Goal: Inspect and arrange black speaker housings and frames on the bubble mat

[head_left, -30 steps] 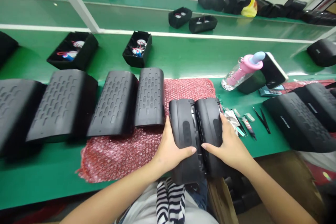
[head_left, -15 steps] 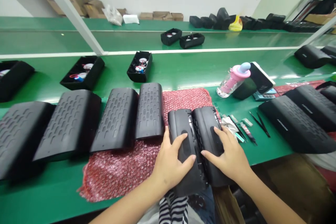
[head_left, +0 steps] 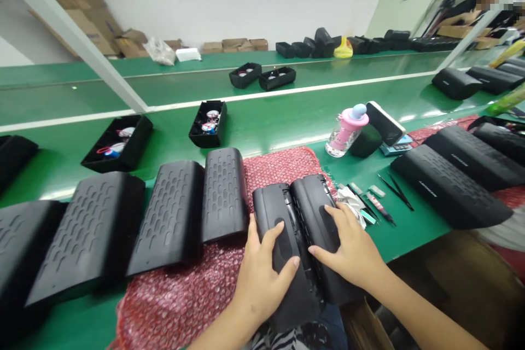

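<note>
Left hand [head_left: 260, 281] and right hand [head_left: 355, 249], grip spread wide, rest on black casings [head_left: 287, 241], likely stiff, best held by their sides.

Left hand [head_left: 262, 276] and right hand [head_left: 355, 249]: both bare, fingers slender, visible nails short. One small spot is noted on the left hand, toward the wrist. Left forearm [head_left: 221, 331] and right forearm [head_left: 422, 303]: uncovered to the frame edge. Clothing: black-and-white striped cloth [head_left: 282, 340] at the lower edge, partly visible; blue trousers [head_left: 338, 322] beside it.
</note>
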{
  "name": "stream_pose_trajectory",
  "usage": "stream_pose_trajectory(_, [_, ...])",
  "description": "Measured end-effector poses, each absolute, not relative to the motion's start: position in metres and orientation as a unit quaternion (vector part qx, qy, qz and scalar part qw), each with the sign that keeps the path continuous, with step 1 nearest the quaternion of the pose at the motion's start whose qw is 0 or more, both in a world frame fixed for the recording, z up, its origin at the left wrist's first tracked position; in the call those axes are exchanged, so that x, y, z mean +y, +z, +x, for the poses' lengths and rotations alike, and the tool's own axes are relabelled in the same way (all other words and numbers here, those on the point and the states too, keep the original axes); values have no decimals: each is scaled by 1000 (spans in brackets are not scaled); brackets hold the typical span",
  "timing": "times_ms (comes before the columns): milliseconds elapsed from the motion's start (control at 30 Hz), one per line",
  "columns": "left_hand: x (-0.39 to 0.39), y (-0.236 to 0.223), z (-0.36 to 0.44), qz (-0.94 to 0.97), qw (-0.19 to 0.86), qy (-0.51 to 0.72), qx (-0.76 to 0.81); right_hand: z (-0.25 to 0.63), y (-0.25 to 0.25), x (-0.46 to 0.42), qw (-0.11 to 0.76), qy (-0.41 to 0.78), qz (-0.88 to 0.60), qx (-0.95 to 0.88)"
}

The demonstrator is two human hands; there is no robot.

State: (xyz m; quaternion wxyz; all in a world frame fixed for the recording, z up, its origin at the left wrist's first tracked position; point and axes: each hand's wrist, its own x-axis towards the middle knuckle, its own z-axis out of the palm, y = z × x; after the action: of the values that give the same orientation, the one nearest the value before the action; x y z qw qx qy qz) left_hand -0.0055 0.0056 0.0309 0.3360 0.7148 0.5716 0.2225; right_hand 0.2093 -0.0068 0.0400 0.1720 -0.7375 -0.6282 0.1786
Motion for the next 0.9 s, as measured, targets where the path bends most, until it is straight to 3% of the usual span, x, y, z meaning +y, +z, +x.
stream_pose_trajectory(267, [2, 27, -5, 719, 282, 251, 583, 210, 42, -7, 173, 199, -740, -619])
stream_pose_trajectory(667, [3, 33, -5, 711, 321, 202, 592, 220, 35, -4, 201, 226, -720, -624])
stream_pose_trajectory(900, [2, 21, -4, 672, 353, 267, 593, 255, 22, 37, 383, 415, -650, -509])
